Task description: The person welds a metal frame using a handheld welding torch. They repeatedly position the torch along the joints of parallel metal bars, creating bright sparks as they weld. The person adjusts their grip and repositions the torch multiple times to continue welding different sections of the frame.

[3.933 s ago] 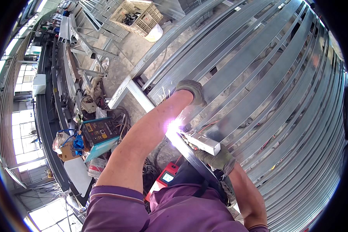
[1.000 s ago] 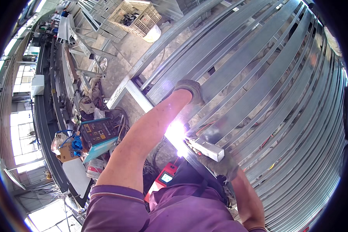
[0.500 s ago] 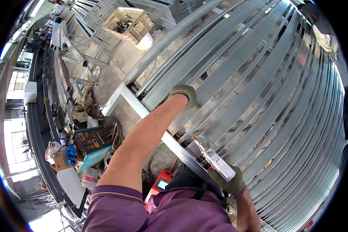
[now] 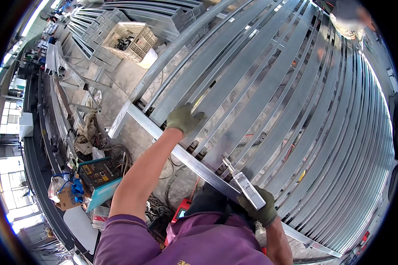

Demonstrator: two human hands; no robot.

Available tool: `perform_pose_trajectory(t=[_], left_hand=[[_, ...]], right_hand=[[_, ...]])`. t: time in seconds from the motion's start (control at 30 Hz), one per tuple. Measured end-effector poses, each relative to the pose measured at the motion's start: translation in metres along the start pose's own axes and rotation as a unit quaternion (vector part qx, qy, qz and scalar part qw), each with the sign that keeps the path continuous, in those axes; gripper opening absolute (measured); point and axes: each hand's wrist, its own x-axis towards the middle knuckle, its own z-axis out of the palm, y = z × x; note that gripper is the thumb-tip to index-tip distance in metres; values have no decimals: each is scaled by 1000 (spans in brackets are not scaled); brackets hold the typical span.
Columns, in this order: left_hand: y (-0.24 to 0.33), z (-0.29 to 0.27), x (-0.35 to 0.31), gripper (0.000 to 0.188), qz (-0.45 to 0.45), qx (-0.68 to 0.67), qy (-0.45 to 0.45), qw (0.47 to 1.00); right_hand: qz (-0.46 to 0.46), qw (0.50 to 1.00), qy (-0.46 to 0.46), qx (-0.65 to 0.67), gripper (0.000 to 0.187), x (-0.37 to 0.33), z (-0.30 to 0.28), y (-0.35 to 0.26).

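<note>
one silver, box-shaped handheld tool with a thin pointed nozzle (image 4: 251,193) slants over the near end of a row of long, flat grey metal slats (image 4: 232,84), its tip just inside the silver metal end rail (image 4: 199,168); whether tip and slat touch cannot be told. the right hand (image 4: 268,213), in an olive-green work glove, is closed around the tool's rear part. the left hand (image 4: 181,120), gloved alike, is unclenched over a slat near the rail, thumb apart from its fingers; how firmly it presses cannot be told. near the person's waist sits a red device with a small lit screen (image 4: 181,210). farther left is a black-and-teal control box (image 4: 102,172). beyond the rail, a cream plastic crate (image 4: 143,42) stands just beside a white bucket (image 4: 149,58). at the upper right, another person (image 4: 347,22) is by the slats.
</note>
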Motion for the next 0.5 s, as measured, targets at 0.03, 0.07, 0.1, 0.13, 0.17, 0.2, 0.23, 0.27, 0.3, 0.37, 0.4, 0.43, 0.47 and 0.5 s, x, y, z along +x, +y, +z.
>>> perform_pose_trajectory(t=[0.03, 0.07, 0.1, 0.13, 0.17, 0.2, 0.23, 0.27, 0.3, 0.37, 0.4, 0.43, 0.47, 0.5], left_hand=[[-12, 9, -14, 66, -15, -21, 48, 999], [-31, 19, -24, 65, -19, -32, 61, 997], [-53, 31, -33, 64, -22, -43, 73, 996], [-71, 41, -47, 63, -23, -52, 83, 995], [-82, 52, -70, 61, -34, -82, 106, 990], [-94, 64, -97, 59, -46, -112, 128, 984], [-112, 76, -118, 59, -61, -87, 99, 989], [-132, 89, -138, 60, -78, -62, 73, 992], [-155, 113, -160, 60, -103, -90, 77, 988], [-179, 153, -207, 62, -135, -138, 62, 979], [-186, 168, -229, 62, -148, -157, 43, 975], [-193, 183, -248, 62, -155, -138, 32, 978], [-201, 199, -267, 62, -168, -121, 22, 978], [-207, 214, -285, 62, -170, -112, 15, 979]], right_hand=[[-3, 1000, 7, 4, 35, -3, 0, 2], [-6, 1000, 14, 9, 34, -8, -1, 5], [-33, 998, 29, 37, 32, -14, -1, 13], [-48, 998, 37, 29, 32, -19, -3, 18], [-60, 997, 47, 21, 31, -24, -5, 22], [-71, 996, 56, 14, 31, -30, -6, 25], [-58, 997, 56, 20, 31, -36, -8, 25], [-63, 996, 59, 16, 32, -41, -9, 25], [-70, 996, 59, 12, 33, -45, -10, 24], [-83, 992, 86, 36, 36, -58, -11, 23], [-84, 991, 94, 49, 36, -64, -11, 24], [-83, 990, 100, 61, 35, -70, -12, 25], [-85, 988, 102, 73, 35, -76, -11, 26], [-78, 988, 101, 82, 34, -83, -12, 27]])
